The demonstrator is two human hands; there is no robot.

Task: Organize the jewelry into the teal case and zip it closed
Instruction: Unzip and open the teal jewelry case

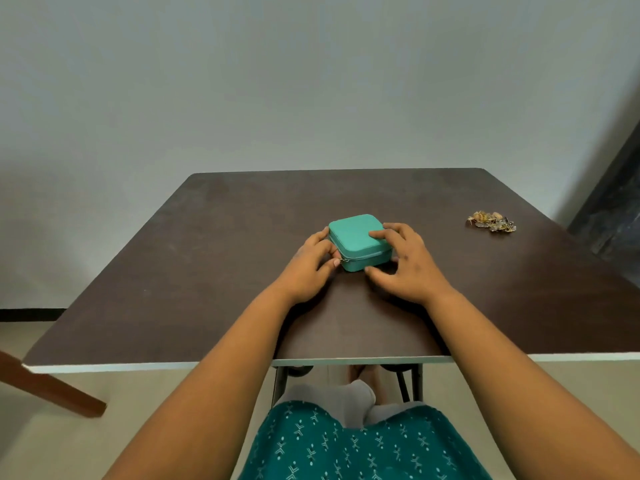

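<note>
The teal case lies closed, its lid down, in the middle of the dark brown table. My left hand sits against the case's left side with curled fingers, the thumb and a finger pinching the small metal zipper pull at the front left corner. My right hand rests on the case's right side, its straight fingers lying on the lid and the thumb stretched along the front of the case. A pile of gold and dark jewelry lies far off at the table's right side.
The table's near edge is white, with my lap in green patterned cloth below it. A brown wooden bar slants at the lower left beyond the table. A grey wall stands behind, and a dark panel leans at the right.
</note>
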